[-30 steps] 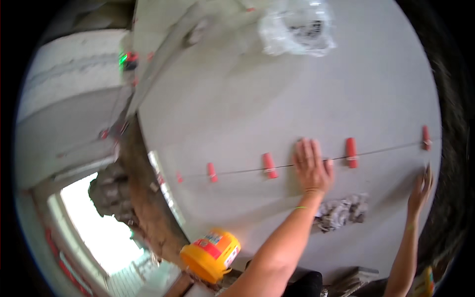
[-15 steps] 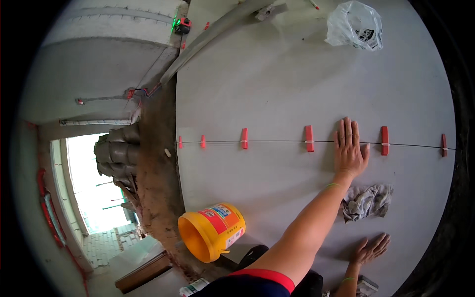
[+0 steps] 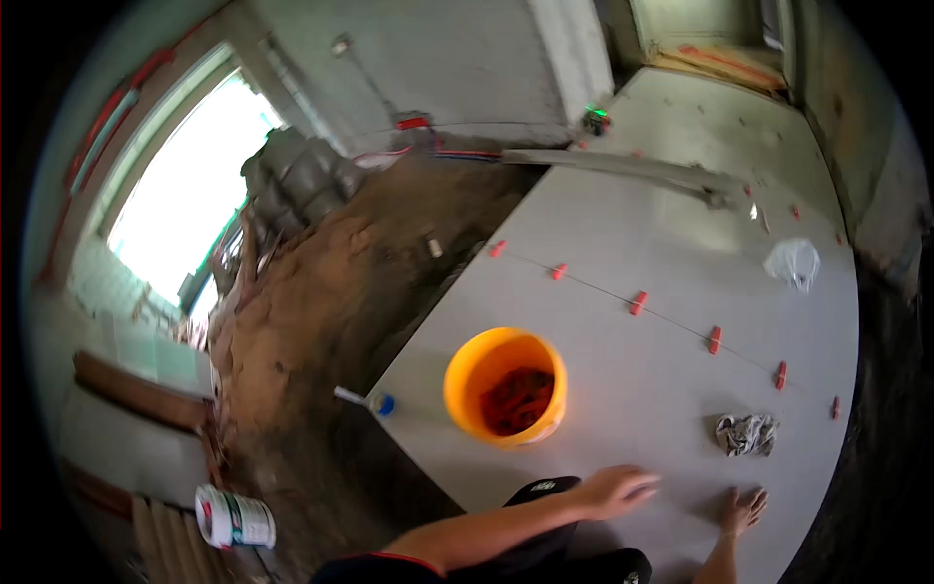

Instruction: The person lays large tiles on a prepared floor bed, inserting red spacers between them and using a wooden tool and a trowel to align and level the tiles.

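Observation:
My left hand (image 3: 618, 492) hovers low over the large grey tiles (image 3: 593, 370), fingers loosely bent, nothing visible in them. My right hand (image 3: 742, 508) is open on the tile at lower right, fingers spread. Above it lies a crumpled grey cloth (image 3: 746, 435). A yellow bucket (image 3: 469, 370) stands to the upper left of my left hand, with red pieces inside. Red clips (image 3: 715, 340) sit in a row along the seam. A small blue-ended object (image 3: 384, 403) lies at the tile's left edge.
Rough sand (image 3: 292, 321) borders the tiles, with grey sacks (image 3: 297, 175) by a bright opening and a white pail (image 3: 235, 516) at lower left. A long bar (image 3: 623, 167) crosses the far tiles near a green-lit laser level (image 3: 595, 120) and a plastic bag (image 3: 792, 261).
My left hand has left the seam and moved down toward me, its fingers bending. The view has swung up and left, bringing the bucket's inside and the far doorway into sight.

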`<state>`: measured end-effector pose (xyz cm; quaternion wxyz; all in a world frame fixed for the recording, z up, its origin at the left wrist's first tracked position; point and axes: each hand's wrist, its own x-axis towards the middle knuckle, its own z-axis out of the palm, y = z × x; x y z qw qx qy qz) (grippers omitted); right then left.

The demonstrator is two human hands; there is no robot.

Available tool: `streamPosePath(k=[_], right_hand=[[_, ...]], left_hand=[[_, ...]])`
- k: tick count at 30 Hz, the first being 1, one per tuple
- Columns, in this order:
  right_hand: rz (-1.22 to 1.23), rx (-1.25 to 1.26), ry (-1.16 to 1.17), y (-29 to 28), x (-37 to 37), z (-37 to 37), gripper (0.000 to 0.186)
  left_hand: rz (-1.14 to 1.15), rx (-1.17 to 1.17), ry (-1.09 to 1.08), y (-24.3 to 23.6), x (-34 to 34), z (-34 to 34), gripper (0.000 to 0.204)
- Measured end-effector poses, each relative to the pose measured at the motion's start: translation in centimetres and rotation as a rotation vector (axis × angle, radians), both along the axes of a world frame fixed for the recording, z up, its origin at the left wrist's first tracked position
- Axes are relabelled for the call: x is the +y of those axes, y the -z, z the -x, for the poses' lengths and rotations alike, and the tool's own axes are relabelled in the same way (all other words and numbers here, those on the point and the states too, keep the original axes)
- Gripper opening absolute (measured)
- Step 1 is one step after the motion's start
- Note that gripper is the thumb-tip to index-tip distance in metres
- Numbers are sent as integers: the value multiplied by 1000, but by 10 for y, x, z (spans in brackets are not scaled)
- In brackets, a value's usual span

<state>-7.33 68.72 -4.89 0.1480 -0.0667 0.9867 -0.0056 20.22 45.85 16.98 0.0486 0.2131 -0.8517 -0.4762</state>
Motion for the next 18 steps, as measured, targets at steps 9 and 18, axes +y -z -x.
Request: streamPosePath(k=[9,18], right_hand=[[-303,-459,-884,44,109,-26,63],[-592,-547,-564,15,26,-61,84]], left_hand=[[278,-552,-931,-31,50,-478,36],[262,-536,-924,64,-52,-458,44]])
